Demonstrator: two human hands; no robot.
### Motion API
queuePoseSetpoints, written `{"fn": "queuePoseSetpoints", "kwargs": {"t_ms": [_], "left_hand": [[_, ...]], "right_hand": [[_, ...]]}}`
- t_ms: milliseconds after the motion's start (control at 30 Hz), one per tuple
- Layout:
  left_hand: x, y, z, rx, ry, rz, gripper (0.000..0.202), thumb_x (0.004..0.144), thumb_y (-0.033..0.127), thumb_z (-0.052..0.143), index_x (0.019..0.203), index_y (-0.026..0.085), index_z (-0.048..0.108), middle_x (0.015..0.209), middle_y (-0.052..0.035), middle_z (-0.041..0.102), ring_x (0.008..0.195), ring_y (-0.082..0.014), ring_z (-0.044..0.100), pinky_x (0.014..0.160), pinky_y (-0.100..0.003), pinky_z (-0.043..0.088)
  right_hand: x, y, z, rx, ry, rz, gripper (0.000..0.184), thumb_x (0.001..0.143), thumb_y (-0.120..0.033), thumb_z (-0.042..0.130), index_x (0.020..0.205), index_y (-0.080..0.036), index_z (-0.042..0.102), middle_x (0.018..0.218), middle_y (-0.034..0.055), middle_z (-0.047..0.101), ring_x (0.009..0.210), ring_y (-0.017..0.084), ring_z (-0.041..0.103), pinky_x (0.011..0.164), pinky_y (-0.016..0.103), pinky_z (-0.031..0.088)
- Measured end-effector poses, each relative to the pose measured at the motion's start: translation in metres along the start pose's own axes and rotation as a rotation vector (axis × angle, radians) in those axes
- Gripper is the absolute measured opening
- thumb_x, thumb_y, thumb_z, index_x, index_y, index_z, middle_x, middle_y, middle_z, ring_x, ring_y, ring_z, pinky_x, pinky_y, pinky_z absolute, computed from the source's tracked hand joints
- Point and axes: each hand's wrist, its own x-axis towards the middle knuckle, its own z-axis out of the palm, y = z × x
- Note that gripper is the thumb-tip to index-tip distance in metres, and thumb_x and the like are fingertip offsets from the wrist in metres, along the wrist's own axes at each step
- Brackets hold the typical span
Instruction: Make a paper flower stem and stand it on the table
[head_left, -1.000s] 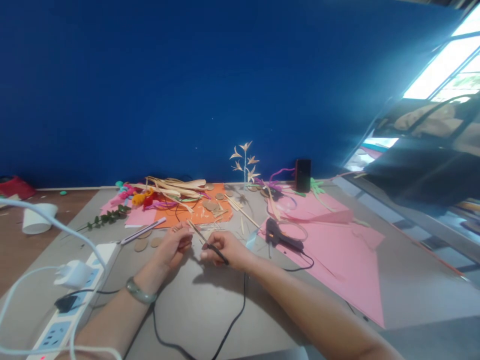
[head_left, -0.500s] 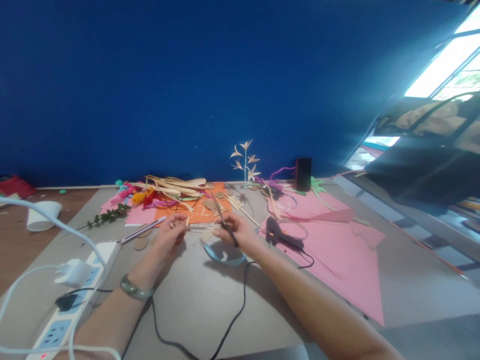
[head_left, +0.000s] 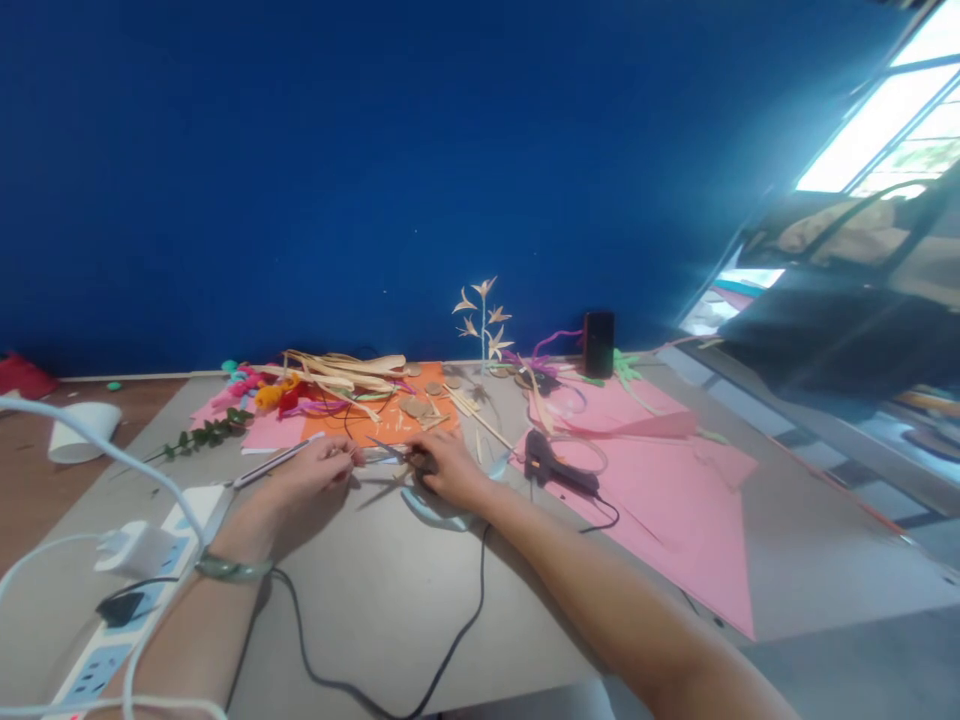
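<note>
My right hand is closed around a pair of scissors, whose dark blades point left, low over the table. Just left of the blade tips, my left hand has its fingers pinched together. What they hold, if anything, is too small to make out. A pale blue ribbon-like strip lies curved under my right hand. Behind both hands is an orange sheet scattered with pale clippings and round wooden slices.
A dark glue gun rests on pink sheets at right. Dried strips lie at the back, near a stem of pale flowers and a black box-like object. A power strip with cables stands at left.
The scissors have swung from pointing up and away to pointing left, toward my left hand. My right hand has turned palm-down and moved slightly left; my left hand has shifted a little left.
</note>
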Motion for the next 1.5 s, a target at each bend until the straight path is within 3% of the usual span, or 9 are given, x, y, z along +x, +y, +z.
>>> {"fn": "queuePoseSetpoints", "kwargs": {"t_ms": [233,367,567,667,833,933,1033,1333,1500], "left_hand": [[0.001,-0.005,0.007,0.177,-0.191,-0.022,0.016,0.062,0.02,0.052,0.076,0.017,0.061,0.055,0.0018,0.058,0.047,-0.0135,0.052,0.043,-0.021,0.033],[0.001,-0.013,0.011,0.272,-0.247,0.08,0.016,0.06,0.022,0.061,0.075,0.018,0.068,0.065,-0.0018,0.066,0.058,-0.0166,0.06,0.049,-0.022,0.039],[-0.002,-0.005,0.005,0.331,-0.305,0.173,0.023,0.064,0.036,0.072,0.079,0.018,0.075,0.077,-0.0071,0.073,0.07,-0.0205,0.065,0.059,-0.025,0.045],[-0.004,0.003,0.004,0.254,-0.251,0.17,0.032,0.075,0.046,0.063,0.073,0.017,0.075,0.072,-0.0097,0.073,0.068,-0.021,0.065,0.061,-0.027,0.046],[0.004,-0.003,0.015,0.006,0.033,0.169,0.036,0.076,0.049,0.063,0.073,0.014,0.071,0.073,-0.0084,0.07,0.061,-0.0188,0.064,0.057,-0.028,0.048],[0.008,-0.012,0.032,-0.222,-0.005,0.172,0.035,0.066,0.042,0.075,0.088,0.015,0.07,0.074,-0.0052,0.069,0.057,-0.0158,0.062,0.054,-0.026,0.047],[0.008,-0.016,0.05,-0.264,-0.057,0.251,0.028,0.067,0.037,0.076,0.082,0.014,0.072,0.07,-0.0052,0.069,0.06,-0.015,0.06,0.057,-0.025,0.046],[0.007,-0.015,0.058,-0.454,0.125,0.215,0.022,0.061,0.028,0.08,0.069,0.015,0.063,0.056,0.0018,0.064,0.053,-0.01,0.057,0.056,-0.02,0.042],[0.002,-0.013,0.061,-0.414,-0.116,0.072,0.03,0.059,0.033,0.082,0.068,0.014,0.061,0.061,-0.0042,0.069,0.05,-0.0111,0.058,0.05,-0.021,0.041]], "right_hand": [[-0.001,0.003,0.005,0.104,0.119,0.036,0.035,0.066,-0.005,0.059,0.097,-0.02,0.064,0.079,0.001,0.065,0.078,0.018,0.056,0.081,0.032,0.036],[-0.002,0.003,0.002,0.366,0.195,0.139,0.024,0.068,-0.012,0.06,0.092,-0.017,0.061,0.07,-0.0014,0.06,0.064,0.014,0.054,0.067,0.027,0.04],[-0.002,-0.002,-0.004,0.64,0.23,0.295,0.03,0.064,-0.022,0.069,0.092,-0.016,0.059,0.067,-0.0026,0.058,0.058,0.012,0.052,0.058,0.024,0.04],[-0.003,-0.006,-0.007,0.672,0.24,0.309,0.03,0.063,-0.024,0.071,0.09,-0.017,0.059,0.064,-0.0032,0.059,0.057,0.012,0.052,0.058,0.025,0.041],[-0.005,-0.011,-0.005,0.78,0.225,0.321,0.036,0.062,-0.027,0.076,0.092,-0.017,0.059,0.065,-0.0029,0.059,0.058,0.011,0.052,0.057,0.024,0.041],[-0.006,-0.013,-0.001,0.945,0.198,0.334,0.04,0.06,-0.029,0.08,0.092,-0.018,0.057,0.063,-0.0048,0.057,0.054,0.01,0.051,0.053,0.022,0.04],[-0.008,-0.019,0.001,1.037,0.152,0.359,0.043,0.058,-0.03,0.083,0.091,-0.018,0.058,0.063,-0.0056,0.056,0.052,0.008,0.049,0.051,0.021,0.039],[-0.011,-0.029,-0.001,1.108,0.19,0.387,0.044,0.057,-0.031,0.085,0.09,-0.018,0.059,0.065,-0.0044,0.059,0.054,0.008,0.05,0.052,0.02,0.038],[-0.01,-0.028,-0.005,1.078,0.237,0.372,0.043,0.059,-0.03,0.083,0.094,-0.019,0.059,0.069,-0.004,0.06,0.058,0.009,0.053,0.056,0.021,0.042]]}}
